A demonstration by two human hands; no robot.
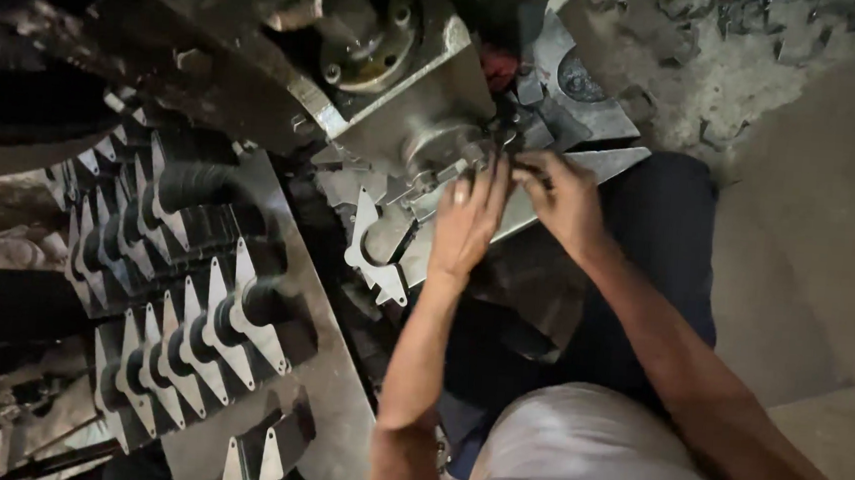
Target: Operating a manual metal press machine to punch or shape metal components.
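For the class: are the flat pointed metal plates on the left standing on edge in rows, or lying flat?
On edge: the flat pointed metal plates stand packed in rows, tips up.

The location is a metalworking shop, dimly lit and built around a heavy press [399,78]. The press body is bare grey steel with a bolted round flange [371,41] and worn, oily surfaces. To its left, a steel tray [332,384] holds rows of identical stamped blanks [191,324], each a flat pointed plate with a curved cut-out, stacked on edge in batches. More blanks [372,241] lie loose at the foot of the press. Offcuts [754,17] are scattered on the rough concrete floor [812,197] at upper right. All surfaces show grime typical of production stamping work.
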